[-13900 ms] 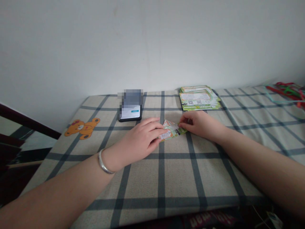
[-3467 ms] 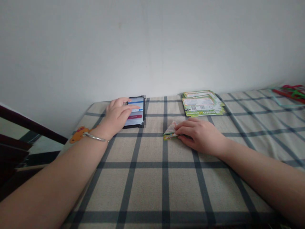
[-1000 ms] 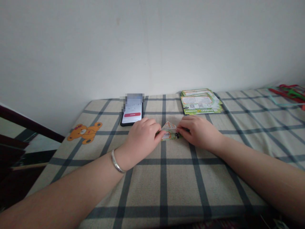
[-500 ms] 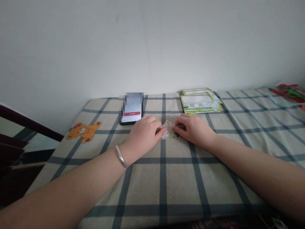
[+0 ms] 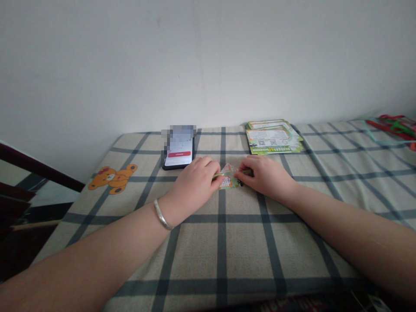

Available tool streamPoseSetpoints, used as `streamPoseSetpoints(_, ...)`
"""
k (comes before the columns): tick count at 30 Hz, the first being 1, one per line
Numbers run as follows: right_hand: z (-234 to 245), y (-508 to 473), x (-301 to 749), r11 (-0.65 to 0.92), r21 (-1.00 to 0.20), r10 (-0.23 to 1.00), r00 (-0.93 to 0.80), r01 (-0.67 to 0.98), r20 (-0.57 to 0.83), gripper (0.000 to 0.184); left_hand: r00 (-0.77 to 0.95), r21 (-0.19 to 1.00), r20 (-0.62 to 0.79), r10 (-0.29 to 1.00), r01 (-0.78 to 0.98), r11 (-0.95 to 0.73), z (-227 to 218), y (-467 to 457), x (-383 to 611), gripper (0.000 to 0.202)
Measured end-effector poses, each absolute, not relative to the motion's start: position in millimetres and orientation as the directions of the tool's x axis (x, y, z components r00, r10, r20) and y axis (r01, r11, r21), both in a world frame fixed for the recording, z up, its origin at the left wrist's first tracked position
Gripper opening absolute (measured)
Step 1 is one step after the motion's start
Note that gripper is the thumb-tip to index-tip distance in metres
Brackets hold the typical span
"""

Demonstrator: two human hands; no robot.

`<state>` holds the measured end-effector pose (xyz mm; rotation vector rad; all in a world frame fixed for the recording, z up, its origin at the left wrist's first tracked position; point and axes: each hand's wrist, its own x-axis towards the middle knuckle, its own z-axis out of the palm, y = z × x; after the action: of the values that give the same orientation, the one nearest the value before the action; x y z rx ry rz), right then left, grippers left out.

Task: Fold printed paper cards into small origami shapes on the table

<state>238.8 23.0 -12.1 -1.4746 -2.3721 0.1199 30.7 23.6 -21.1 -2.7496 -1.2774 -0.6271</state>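
Between my two hands is a small folded piece of printed paper point(image 5: 229, 182), green, white and orange, with a pointed top, low over the checked cloth. My left hand point(image 5: 199, 177), with a silver bangle on the wrist, pinches its left side between thumb and curled fingers. On its right side, my right hand point(image 5: 260, 173) grips the paper the same way. The fingers hide both side edges. Just beyond my left hand lies a phone point(image 5: 178, 149) with a lit screen, partly blurred out.
A stack of green and white printed sheets point(image 5: 274, 138) lies behind my right hand, near the wall point(image 5: 208, 65). A bear picture point(image 5: 113, 178) marks the cloth at left. Red and green items point(image 5: 398, 125) sit at far right. Dark wooden rails point(image 5: 29, 162) stand beyond the table's left edge.
My left hand and its bangle have shifted very slightly left, and a little more of the paper's left edge shows. The right hand stays in place, both still gripping the paper.
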Motion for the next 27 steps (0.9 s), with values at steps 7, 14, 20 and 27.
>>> streamPoseSetpoints(7,-9.2,21.2,244.3,0.431,-0.303,0.901,-0.385,0.850,0.201,0.016,0.756,0.117,0.372,0.538,0.537,-0.835,-19.8,22.6,26.6,0.016)
streamPoseSetpoints(14,2.5,24.5,262.5,0.285,-0.341,0.949,-0.314,0.896,-0.031,0.021,0.784,0.106,0.395,0.479,0.479,-0.871,-23.1,22.1,23.1,0.019)
streamPoseSetpoints(20,-0.4,27.1,271.4,0.405,-0.381,0.909,-0.412,0.831,0.068,0.007,0.783,0.093,0.385,0.489,0.494,-0.864,-25.4,22.8,22.7,0.021)
streamPoseSetpoints(27,-3.7,16.9,264.2,0.719,-0.041,0.670,-0.677,0.694,0.304,0.021,0.765,0.147,0.388,0.514,0.499,-0.854,-30.5,25.9,23.0,0.019)
